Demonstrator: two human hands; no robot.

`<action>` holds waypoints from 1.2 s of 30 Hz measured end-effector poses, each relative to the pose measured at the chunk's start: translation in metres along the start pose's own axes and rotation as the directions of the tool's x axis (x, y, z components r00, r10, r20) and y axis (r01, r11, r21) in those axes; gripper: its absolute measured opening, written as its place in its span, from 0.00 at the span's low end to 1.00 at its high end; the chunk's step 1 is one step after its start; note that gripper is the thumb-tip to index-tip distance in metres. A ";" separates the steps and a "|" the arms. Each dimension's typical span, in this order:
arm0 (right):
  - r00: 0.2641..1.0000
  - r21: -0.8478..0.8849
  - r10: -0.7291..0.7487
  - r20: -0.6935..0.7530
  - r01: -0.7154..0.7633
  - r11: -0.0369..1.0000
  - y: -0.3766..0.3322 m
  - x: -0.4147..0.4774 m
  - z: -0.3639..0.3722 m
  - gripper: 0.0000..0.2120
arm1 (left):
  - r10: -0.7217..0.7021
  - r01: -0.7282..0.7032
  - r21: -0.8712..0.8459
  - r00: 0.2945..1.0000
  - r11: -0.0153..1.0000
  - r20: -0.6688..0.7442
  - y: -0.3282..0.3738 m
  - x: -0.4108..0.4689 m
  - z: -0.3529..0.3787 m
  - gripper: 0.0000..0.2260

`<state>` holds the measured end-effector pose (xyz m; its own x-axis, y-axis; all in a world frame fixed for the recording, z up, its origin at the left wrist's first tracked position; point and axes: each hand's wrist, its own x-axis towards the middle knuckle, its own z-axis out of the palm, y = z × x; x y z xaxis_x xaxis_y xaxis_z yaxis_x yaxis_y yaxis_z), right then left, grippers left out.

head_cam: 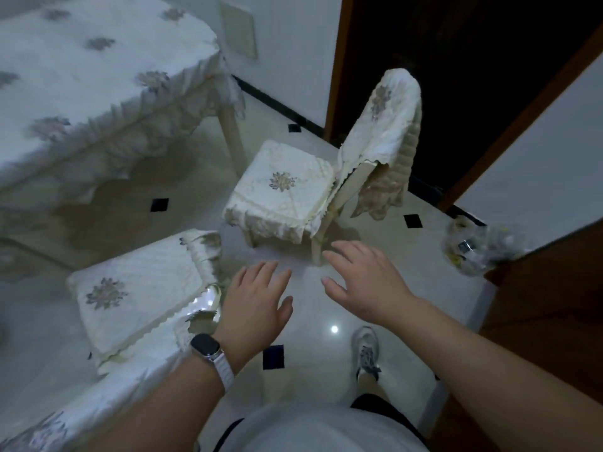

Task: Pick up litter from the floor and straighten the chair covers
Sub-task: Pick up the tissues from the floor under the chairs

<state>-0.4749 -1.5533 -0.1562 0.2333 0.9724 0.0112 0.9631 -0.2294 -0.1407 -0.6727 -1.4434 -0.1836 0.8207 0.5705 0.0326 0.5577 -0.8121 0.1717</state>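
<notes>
A chair stands ahead of me with a cream seat cover (280, 187) bearing a flower motif. Its back cover (381, 132) hangs crooked, bunched to one side so the bare backrest edge shows. A second chair sits at lower left, its seat cover (137, 295) rumpled at the right edge. A crumpled clear plastic wrapper (476, 246) lies on the floor at the right, by the wooden door. My left hand (257, 308) and my right hand (362, 282) hover empty over the floor, fingers spread, just short of the far chair.
A table under a ruffled floral tablecloth (98, 93) fills the upper left. A dark doorway (456, 76) opens behind the far chair, and a wooden door (554, 305) stands at the right. My shoe (367, 350) is on the glossy tiled floor (326, 337).
</notes>
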 end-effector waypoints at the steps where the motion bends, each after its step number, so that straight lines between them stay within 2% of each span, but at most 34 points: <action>1: 0.999 0.012 -0.042 0.021 0.041 0.999 0.014 0.013 0.002 0.24 | -0.040 0.040 0.004 0.999 0.999 0.008 0.001 0.010 0.004 0.22; 5: 0.974 0.042 -0.205 0.094 0.202 0.978 0.067 0.059 0.001 0.25 | -0.218 0.218 -0.005 0.976 0.976 -0.005 0.013 0.032 0.011 0.21; 10: 0.912 0.067 -0.391 0.125 0.385 0.920 0.110 0.107 0.007 0.23 | -0.446 0.445 -0.040 0.889 0.895 -0.100 0.028 0.041 0.022 0.22; 18: 0.772 0.105 -0.577 0.267 0.572 0.813 0.109 0.162 0.040 0.22 | -0.668 0.667 -0.068 0.744 0.742 -0.001 0.032 0.056 0.061 0.24; 22: 0.736 0.098 -0.594 0.324 0.598 0.795 0.098 0.185 0.065 0.24 | -0.721 0.719 -0.113 0.692 0.686 0.028 0.017 0.065 0.090 0.23; 27: 0.705 0.106 -0.619 0.346 0.626 0.773 0.082 0.216 0.114 0.23 | -0.738 0.746 -0.127 0.665 0.653 0.114 -0.019 0.077 0.138 0.25; 36: 0.688 0.191 -0.612 0.390 0.590 0.785 0.063 0.264 0.265 0.22 | -0.834 0.835 -0.225 0.537 0.503 0.126 -0.089 0.100 0.260 0.22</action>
<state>-0.3878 -1.2991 -0.4245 -0.4810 0.8266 -0.2920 0.8678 0.4017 -0.2925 -0.6072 -1.3461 -0.4517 -0.0093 0.9682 -0.2501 0.9373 0.0956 0.3353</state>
